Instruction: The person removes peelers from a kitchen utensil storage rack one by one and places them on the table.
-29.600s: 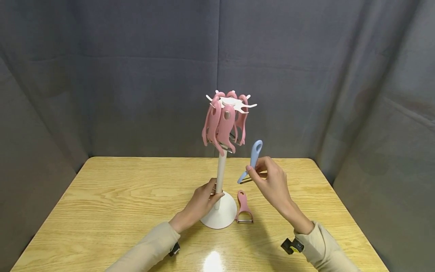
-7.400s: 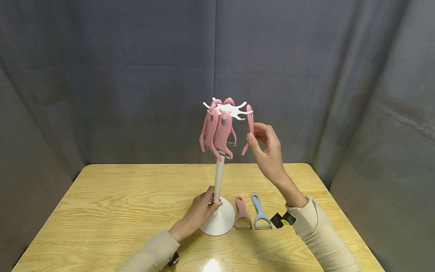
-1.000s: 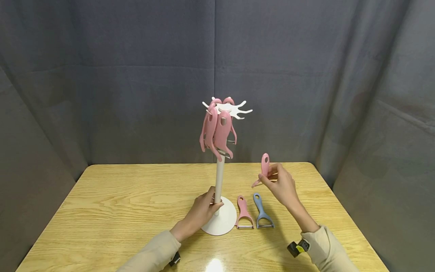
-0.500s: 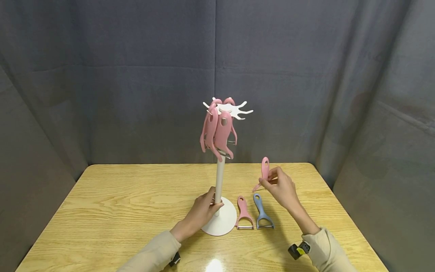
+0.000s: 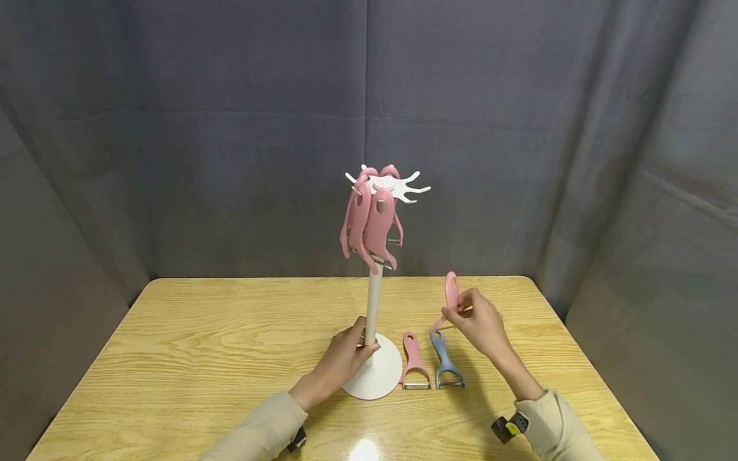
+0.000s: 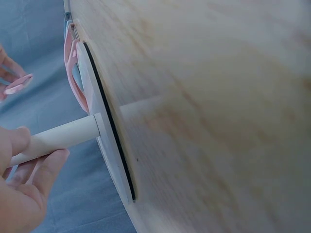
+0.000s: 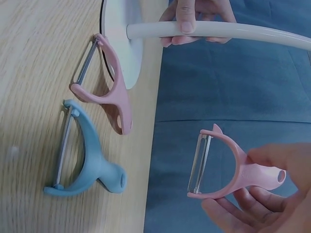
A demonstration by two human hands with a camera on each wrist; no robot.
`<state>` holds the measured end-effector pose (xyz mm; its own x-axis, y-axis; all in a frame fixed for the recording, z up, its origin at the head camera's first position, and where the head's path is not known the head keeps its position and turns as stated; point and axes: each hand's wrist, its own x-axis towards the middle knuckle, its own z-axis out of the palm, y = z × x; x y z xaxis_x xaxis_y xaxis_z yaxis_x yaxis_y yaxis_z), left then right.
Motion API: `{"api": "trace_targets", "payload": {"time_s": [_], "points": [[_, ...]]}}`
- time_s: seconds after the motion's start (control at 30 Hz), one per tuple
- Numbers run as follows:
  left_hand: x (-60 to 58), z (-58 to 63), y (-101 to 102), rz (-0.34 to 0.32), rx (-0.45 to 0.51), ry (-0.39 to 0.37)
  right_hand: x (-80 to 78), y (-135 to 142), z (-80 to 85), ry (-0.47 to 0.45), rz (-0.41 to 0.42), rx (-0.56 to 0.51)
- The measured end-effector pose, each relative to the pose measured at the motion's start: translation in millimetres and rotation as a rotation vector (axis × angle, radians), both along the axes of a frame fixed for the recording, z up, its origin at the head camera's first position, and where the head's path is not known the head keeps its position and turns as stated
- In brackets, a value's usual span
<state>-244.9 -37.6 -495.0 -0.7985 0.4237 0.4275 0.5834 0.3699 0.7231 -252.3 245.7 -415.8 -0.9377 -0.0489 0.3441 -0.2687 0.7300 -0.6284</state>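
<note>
My left hand [image 5: 340, 358] grips the white post of a rotating-style rack [image 5: 375, 301] just above its round base [image 5: 371, 378]. Several pink peelers [image 5: 379, 224] hang from the hooks at its top, on the left and front; the hooks on the right [image 5: 416, 190] carry nothing. Between thumb and fingers, my right hand [image 5: 480, 320] pinches another pink peeler [image 7: 243, 172] by its handle, blade end down, above the table. Below it lie a pink peeler [image 5: 414, 362] beside the base and a blue peeler [image 5: 445, 360] to its right, both with handles pointing away from me.
The wooden table [image 5: 219, 346] stretches out on both sides of the rack. A grey curtain [image 5: 254, 141] hangs behind the table and along its sides. Small cameras sit at both wrists, such as the right wrist camera [image 5: 508, 427].
Earlier the right hand held the blue peeler, which now lies on the table. It then took a pink peeler off a right hook and has lowered it toward the table. The left hand stays put.
</note>
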Motion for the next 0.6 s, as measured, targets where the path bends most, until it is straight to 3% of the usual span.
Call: {"api": "trace_targets", "payload": {"time_s": [0.6], "points": [[-0.6,-1.5,-0.3,-0.004,0.004,0.012,2.8,8.3,-0.1,-0.049,-0.001,0.068]]}}
